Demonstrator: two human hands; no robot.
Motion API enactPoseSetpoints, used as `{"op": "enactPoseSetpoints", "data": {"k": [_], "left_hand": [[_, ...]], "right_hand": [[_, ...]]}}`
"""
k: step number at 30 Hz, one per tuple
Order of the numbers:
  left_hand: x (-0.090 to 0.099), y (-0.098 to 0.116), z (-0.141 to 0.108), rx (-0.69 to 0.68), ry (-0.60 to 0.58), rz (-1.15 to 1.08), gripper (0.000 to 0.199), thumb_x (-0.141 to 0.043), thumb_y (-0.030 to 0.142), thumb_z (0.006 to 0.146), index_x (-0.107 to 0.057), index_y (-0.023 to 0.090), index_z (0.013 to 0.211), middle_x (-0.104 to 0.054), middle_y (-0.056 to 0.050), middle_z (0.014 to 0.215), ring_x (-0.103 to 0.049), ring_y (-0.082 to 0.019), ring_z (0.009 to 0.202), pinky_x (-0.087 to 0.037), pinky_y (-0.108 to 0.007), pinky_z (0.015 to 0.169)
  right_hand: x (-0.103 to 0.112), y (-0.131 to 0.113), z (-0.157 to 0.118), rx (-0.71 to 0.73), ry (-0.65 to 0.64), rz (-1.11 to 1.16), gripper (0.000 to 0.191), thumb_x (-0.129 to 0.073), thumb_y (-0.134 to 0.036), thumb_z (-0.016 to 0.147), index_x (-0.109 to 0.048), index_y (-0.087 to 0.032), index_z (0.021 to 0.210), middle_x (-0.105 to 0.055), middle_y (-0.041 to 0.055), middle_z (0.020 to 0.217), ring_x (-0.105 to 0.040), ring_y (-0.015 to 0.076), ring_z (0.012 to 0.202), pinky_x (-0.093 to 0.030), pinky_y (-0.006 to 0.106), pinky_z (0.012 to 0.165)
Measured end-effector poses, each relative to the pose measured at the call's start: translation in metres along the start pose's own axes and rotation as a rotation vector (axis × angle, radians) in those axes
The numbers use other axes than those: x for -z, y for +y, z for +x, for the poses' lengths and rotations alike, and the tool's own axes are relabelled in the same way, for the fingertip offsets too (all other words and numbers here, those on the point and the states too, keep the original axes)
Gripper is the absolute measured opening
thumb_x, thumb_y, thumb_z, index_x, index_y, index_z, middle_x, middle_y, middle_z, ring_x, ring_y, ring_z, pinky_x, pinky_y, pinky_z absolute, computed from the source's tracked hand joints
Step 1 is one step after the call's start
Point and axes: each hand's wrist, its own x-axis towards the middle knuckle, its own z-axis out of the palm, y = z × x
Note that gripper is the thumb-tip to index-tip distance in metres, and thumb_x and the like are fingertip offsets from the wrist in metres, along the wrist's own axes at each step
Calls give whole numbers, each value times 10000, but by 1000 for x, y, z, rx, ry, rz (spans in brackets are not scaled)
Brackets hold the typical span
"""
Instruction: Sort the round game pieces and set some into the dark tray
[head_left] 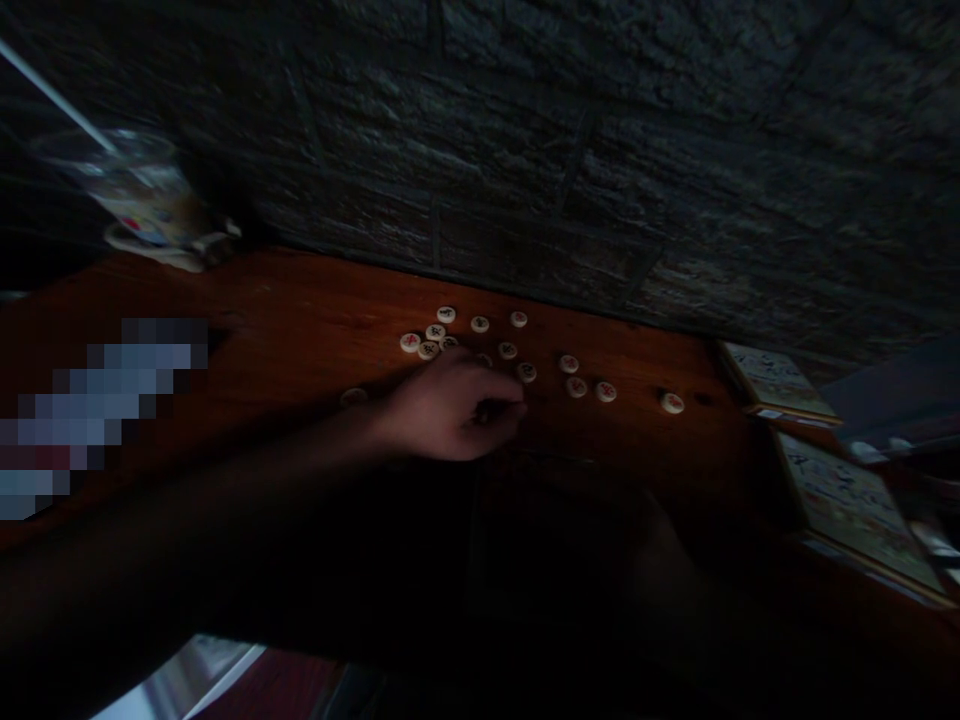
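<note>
My left hand [454, 405] reaches in over the wooden table with its fingers curled together. Whatever those fingers may hold is hidden from me. Just beyond it lie several round xiangqi pieces, pale with black or red characters; one black-marked piece [526, 372] is close by the fingertips. A red-marked piece [410, 342] rests at the left of the cluster, and another pale piece [353, 398] lies behind my wrist. In deep shadow at the lower right is my right hand [660, 535], its fingers too dark to make out.
Farther right, a lone red-marked piece [673, 402] lies apart. Two flat boxes [780, 380] [862, 510] with printed lids sit at the table's right end. A clear plastic cup [154, 195] with a straw stands far left. A stone-block wall [510, 150] borders the back edge.
</note>
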Motion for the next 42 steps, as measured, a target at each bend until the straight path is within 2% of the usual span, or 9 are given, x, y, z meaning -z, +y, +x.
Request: {"op": "enactPoseSetpoints", "data": {"k": [7,13,16,18,21,23,26,35,42], "left_hand": [[0,-4,2,6,159,44,275,-553,204,915,-647,179,657,-537,47,509,-458,-99,480,-302,-272,512],[0,-3,1,24,200,40,306,-574,192,915,-613,168,613,-482,55,487,-432,-83,459,-296,-261,496],[1,-6,1,62,259,31,322,-566,201,927,-611,167,609,-511,48,507,-451,-83,475,-301,-249,494],[3,-9,2,111,323,2,308,-561,217,931,-627,169,633,-534,43,522,-458,-85,480,-309,-241,491],[8,-16,4,218,420,-30,350,-538,250,940,-583,179,600,-500,41,493,-442,-93,467,-306,-241,478],[10,-22,6,280,482,-40,406,-527,282,945,-502,192,550,-431,45,477,-403,-95,462,-290,-244,471],[12,-31,7,336,536,-61,467,-547,302,925,-361,209,507,-312,53,491,-311,-93,470,-252,-245,464],[12,-33,7,379,512,-35,416,-551,225,796,-274,209,487,-275,50,486,-267,-81,463,-199,-229,453],[6,-32,5,315,435,-25,431,-554,253,839,-288,206,502,-265,60,487,-267,-78,465,-231,-212,460]], "right_hand": [[9,5,2,11,93,19,236,-563,-224,1041,-793,-171,1048,-833,79,1007,-806,173,912,-657,232,837],[13,6,2,15,119,56,238,-598,-164,999,-790,-243,1117,-834,45,1037,-803,173,912,-658,255,810],[20,21,2,-95,218,-25,129,-680,-163,940,-784,-236,917,-797,6,783,-735,138,638,-587,216,594],[26,40,3,-207,326,-55,214,-683,-207,935,-717,-215,724,-691,-9,599,-630,120,501,-479,221,486],[31,72,4,-449,477,55,380,-614,-341,975,-627,-212,618,-590,-5,529,-538,124,457,-383,244,445],[30,88,5,-591,501,171,450,-585,-429,980,-579,-214,585,-551,0,526,-508,130,467,-361,257,455],[25,102,5,-674,513,278,414,-604,-466,939,-583,-210,614,-522,-7,545,-438,124,477,-324,263,458],[21,113,3,-734,513,330,316,-587,-407,910,-573,-204,668,-470,-31,564,-391,115,506,-294,258,474],[19,119,5,-767,506,352,336,-578,-437,893,-531,-213,647,-474,-30,564,-394,115,506,-296,260,479]]}}
